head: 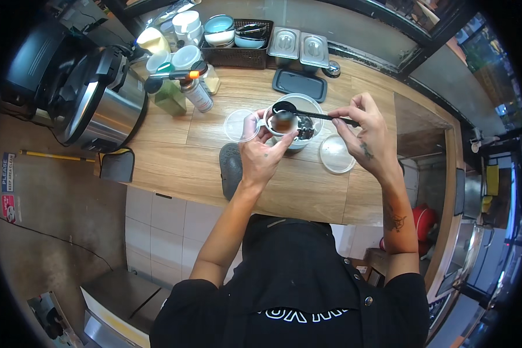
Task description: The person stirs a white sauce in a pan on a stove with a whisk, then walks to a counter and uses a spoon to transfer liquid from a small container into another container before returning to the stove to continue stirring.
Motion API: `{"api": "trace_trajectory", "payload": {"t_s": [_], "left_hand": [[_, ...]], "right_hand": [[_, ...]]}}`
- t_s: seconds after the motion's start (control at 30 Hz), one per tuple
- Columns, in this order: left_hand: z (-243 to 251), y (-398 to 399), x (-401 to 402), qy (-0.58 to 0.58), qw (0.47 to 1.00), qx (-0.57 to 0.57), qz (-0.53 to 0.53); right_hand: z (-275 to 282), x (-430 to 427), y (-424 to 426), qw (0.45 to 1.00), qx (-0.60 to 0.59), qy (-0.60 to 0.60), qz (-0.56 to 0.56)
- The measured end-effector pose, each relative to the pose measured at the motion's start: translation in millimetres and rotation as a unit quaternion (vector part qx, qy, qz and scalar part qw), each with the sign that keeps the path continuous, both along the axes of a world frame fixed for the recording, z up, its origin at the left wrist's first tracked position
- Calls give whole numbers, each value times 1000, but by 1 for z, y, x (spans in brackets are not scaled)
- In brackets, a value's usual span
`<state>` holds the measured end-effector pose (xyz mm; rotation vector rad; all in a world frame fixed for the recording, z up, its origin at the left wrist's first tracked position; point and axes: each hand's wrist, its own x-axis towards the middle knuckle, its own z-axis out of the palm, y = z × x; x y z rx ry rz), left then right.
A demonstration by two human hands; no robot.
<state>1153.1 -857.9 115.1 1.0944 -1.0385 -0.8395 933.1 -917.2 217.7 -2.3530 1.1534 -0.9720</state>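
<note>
My left hand grips a small clear plastic sauce cup, its round clear lid hanging open at the left as if hinged. Brownish contents inside the cup look blurred. Between the fingertips of my right hand is the handle of a black spoon. The spoon's bowl hovers at the cup's far rim. Behind and below the cup stands a larger clear plastic tub, with a dark, glossy substance inside. A round clear lid lies on the wooden counter, beneath my right hand.
A dark grey rounded object lies beside my left wrist. Farther left are a blowtorch canister, a green-filled bottle and a large steel cooker. At the back stand a basket of bowls, lidded steel pans and a black tray.
</note>
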Motion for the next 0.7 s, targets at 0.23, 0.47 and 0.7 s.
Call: {"api": "trace_trajectory", "payload": {"t_s": [0.23, 0.47, 0.7], "left_hand": [[1, 0, 2, -8, 1000, 9, -1], [-3, 2, 4, 11, 1000, 5, -1], [-9, 13, 9, 9, 999, 12, 31]], "right_hand": [[6, 5, 7, 982, -146, 119, -8], [17, 3, 7, 964, -219, 146, -33], [-9, 4, -18, 963, -128, 228, -68]]}}
